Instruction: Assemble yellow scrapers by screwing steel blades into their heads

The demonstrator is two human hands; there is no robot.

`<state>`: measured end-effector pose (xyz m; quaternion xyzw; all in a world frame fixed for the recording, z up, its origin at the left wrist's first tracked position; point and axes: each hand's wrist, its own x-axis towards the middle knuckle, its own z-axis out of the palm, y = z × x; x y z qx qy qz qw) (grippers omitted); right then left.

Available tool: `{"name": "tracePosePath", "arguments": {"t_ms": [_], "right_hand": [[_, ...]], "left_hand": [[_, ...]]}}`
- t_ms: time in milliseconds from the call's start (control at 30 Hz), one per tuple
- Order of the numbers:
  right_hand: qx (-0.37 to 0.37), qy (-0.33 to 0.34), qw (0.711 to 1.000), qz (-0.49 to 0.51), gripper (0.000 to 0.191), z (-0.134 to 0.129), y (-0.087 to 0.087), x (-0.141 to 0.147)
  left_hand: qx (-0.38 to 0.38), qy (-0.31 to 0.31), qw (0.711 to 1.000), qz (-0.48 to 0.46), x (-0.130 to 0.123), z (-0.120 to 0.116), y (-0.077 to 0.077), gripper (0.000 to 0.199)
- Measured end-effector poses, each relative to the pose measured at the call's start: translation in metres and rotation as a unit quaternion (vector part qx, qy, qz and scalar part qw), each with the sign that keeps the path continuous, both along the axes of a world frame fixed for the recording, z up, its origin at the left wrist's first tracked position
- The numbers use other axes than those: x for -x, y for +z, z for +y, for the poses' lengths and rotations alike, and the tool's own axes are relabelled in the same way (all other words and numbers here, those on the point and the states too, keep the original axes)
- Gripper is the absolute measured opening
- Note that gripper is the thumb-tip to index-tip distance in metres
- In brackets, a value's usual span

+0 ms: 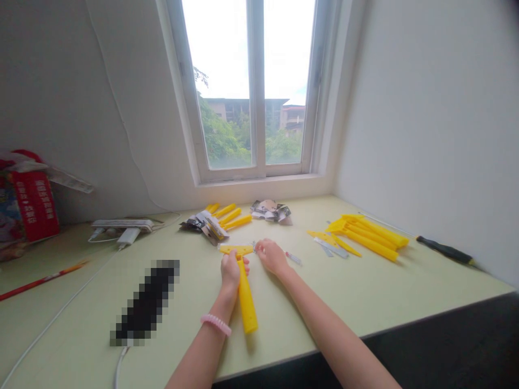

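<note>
My left hand (231, 270) is closed around the neck of a yellow scraper (247, 302), just below its wide head. The handle points toward me, and a pale strip runs along the far edge of the head. At the head's right end my right hand (271, 256) has its fingers pinched together beside a small greyish piece (254, 246); what they hold is too small to make out. Just right of that hand lies a small clear screwdriver (294, 259) with a red end.
Packaged yellow-handled scrapers (219, 221) and crumpled wrappers (271, 210) lie below the window. On the right are yellow handles (368, 235), flat metal blades (330, 247) and a black-handled tool (444, 249). A power strip (121, 226), cables and a blurred dark object (146, 305) occupy the left.
</note>
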<state>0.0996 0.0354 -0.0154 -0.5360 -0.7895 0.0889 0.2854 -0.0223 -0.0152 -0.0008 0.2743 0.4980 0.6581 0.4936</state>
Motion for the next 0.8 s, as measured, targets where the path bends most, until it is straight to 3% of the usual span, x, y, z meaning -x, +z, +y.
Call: {"name": "tracePosePath", "arguments": {"t_ms": [400,800], "right_hand": [[0.005,-0.025,0.999,-0.028,0.019,0.0001,0.0027,-0.0031],[0.007,-0.044,0.999,-0.004,0.021,-0.001,0.0014,0.0002]], "left_hand": [[-0.001,-0.048,0.998,0.034,-0.0029,0.0036,-0.0062,0.017],[-0.009,-0.056,0.998,0.033,-0.0031,0.0019,-0.0036,0.019]]}}
